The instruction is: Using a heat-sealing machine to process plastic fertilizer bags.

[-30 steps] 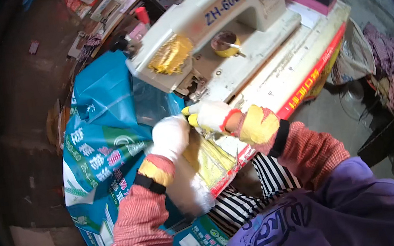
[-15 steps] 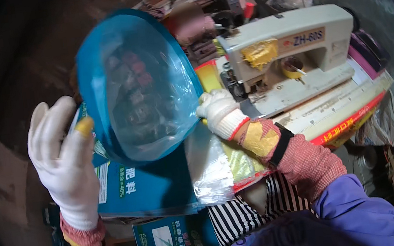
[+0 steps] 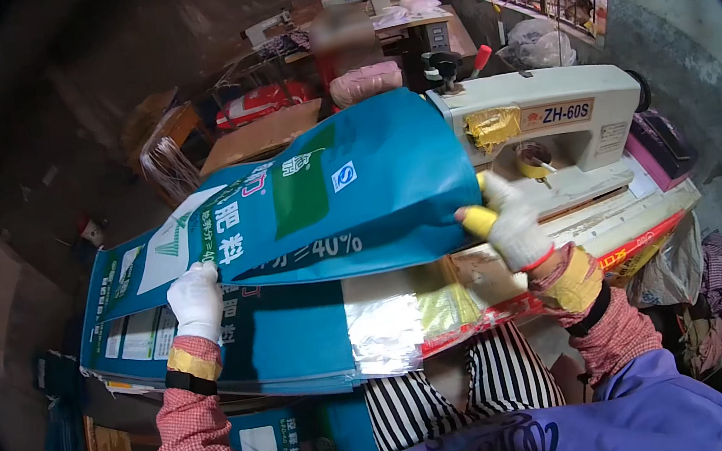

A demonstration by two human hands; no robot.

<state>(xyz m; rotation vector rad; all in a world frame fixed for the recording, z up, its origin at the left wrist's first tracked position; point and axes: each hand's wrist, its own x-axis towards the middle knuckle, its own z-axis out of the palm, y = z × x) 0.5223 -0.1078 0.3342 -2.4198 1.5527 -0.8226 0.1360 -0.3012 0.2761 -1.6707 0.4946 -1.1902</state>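
Teal printed bag [image 3: 380, 159], one: raised over your stack of similar bags [image 3: 294, 344]. Your gloved left hand [image 3: 196, 302]: clamped on its near edge. Your gloved right hand [image 3: 512, 228]: pinching its right end. Sewing machine [image 3: 616, 119], pale: beyond.

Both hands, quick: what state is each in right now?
Left hand: closed, gripping the near edge of the blue bag.
Right hand: closed, thumb and fingers on the bag's right end.
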